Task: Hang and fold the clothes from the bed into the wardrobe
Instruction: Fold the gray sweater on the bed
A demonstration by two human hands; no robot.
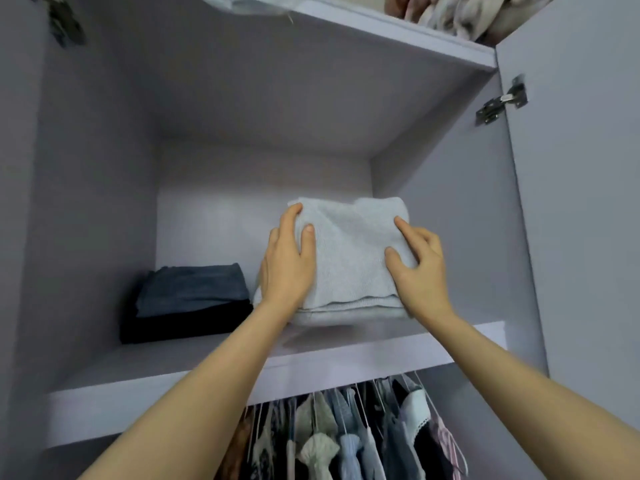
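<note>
Both arms reach up into the open wardrobe (104, 202). The left hand (287, 261) grips the left side of a folded pale grey knit (349, 258): its thumb lies on top of the cloth, and the fingers curl round the left edge, with one fingertip up near the far left corner of the bundle. The right hand (415, 268) takes the right side, its thumb and forefinger spread over the top face and the remaining fingers wrapped round the right edge, where I cannot see them fully.

The knit is folded several layers thick, its stacked edges facing outward. It sits over the right half of the middle shelf (173, 393), near the shelf's front edge, tilted with its far end raised; whether its underside rests on the board I cannot tell, though a shadow lies beneath it.

Just beside it, toward the left half of the same shelf and set back from the front edge, lies a stack of folded dark clothes (187, 303): blue-grey denim on top, black cloth beneath. The knit's left edge nearly touches this stack.

Under the shelf's front edge hangs a crowded row of garments on hangers (346, 438), whites, blues, black and pink. On the top shelf, at its right end, sit bundled pinkish fabrics (450, 12). The right-hand door (581, 202) stands open, its metal hinge (502, 103) showing.
</note>
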